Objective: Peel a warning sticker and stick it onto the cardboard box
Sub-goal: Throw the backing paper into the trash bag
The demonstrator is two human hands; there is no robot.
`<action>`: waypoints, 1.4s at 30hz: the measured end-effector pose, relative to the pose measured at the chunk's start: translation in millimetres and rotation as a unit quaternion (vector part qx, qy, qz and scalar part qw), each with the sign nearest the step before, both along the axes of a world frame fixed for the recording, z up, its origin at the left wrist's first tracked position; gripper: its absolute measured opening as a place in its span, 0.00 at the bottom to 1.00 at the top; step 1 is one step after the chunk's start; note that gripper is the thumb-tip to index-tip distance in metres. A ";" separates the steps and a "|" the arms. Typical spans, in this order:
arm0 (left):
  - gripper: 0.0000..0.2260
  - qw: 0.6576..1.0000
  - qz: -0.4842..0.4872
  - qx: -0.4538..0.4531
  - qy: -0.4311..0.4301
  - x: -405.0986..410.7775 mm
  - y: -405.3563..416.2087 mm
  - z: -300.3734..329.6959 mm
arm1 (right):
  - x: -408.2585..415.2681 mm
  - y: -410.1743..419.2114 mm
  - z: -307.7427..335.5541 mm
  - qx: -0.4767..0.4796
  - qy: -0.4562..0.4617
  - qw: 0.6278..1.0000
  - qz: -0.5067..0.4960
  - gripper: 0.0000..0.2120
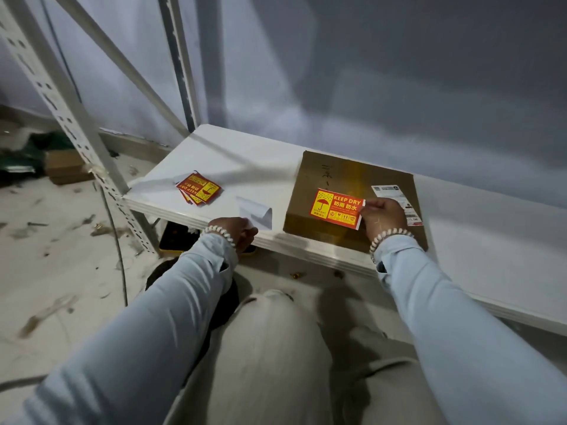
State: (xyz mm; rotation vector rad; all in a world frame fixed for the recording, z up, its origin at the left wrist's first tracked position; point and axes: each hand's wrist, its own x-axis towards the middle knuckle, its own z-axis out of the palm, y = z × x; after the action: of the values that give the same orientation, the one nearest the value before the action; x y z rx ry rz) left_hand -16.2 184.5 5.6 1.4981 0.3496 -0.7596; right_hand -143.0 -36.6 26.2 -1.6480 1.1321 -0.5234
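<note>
Sticker spares (198, 188) lie at the shelf's (245, 161) left end. Next, the left hand (234, 231) pinches the peeled backing (256, 211) at the front edge. On the box (352, 176), the right hand (382, 214) pinches the sticker's (336, 207) right edge. Placing is underway; next comes pressing it flat.

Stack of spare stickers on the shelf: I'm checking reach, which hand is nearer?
Left. The left hand sits at the shelf edge, just below the stack; the right hand is farther right, on the cardboard box.
</note>
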 end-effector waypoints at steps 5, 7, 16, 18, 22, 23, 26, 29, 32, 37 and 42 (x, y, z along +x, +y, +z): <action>0.11 0.998 0.047 -0.003 0.040 -0.3 44.1 -33.1 | 31.0 42.5 0.7 0.018 -0.027 0.999 0.044 0.08; 0.10 0.997 0.055 -0.008 0.056 -0.1 59.0 -41.3 | 45.1 65.3 1.9 0.030 -0.034 0.995 0.083 0.08; 0.16 0.975 0.016 0.222 0.004 1.5 148.0 -127.9 | 67.7 122.3 -14.9 0.095 -0.038 0.984 0.145 0.08; 0.20 0.945 -0.005 0.326 -0.010 -0.6 160.7 -145.1 | 68.1 121.7 -18.7 0.103 -0.038 0.984 0.139 0.07; 0.18 0.895 -0.077 0.436 -0.062 -9.7 174.0 -165.1 | 72.8 126.6 -24.5 0.130 -0.032 0.980 0.146 0.06; 0.18 0.905 -0.076 0.417 -0.036 -10.8 174.6 -167.5 | 74.6 127.4 -25.9 0.137 -0.033 0.979 0.147 0.06; 0.17 0.926 -0.090 0.363 -0.045 -7.7 179.0 -177.7 | 76.3 128.2 -29.3 0.154 -0.038 0.976 0.149 0.07; 0.18 0.919 -0.088 0.377 -0.076 -8.1 179.8 -172.3 | 76.6 128.2 -35.2 0.162 -0.047 0.974 0.151 0.07; 0.16 0.928 -0.102 0.352 -0.069 -10.8 179.2 -180.5 | 76.9 129.0 -38.3 0.164 -0.046 0.972 0.161 0.06; 0.15 0.953 -0.086 0.286 -0.037 -9.6 182.5 -201.2 | 79.3 130.8 -41.8 0.172 -0.044 0.970 0.167 0.07; 0.26 0.986 0.074 0.131 0.072 -8.3 173.1 -208.1 | 81.9 134.1 -41.9 0.172 -0.042 0.968 0.177 0.06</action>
State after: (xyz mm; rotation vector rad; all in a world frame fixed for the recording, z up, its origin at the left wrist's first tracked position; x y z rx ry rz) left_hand -24.5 357.6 -202.5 1.6456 0.6849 -0.7254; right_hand -61.1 97.5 -15.8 -1.4619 0.7900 -0.1520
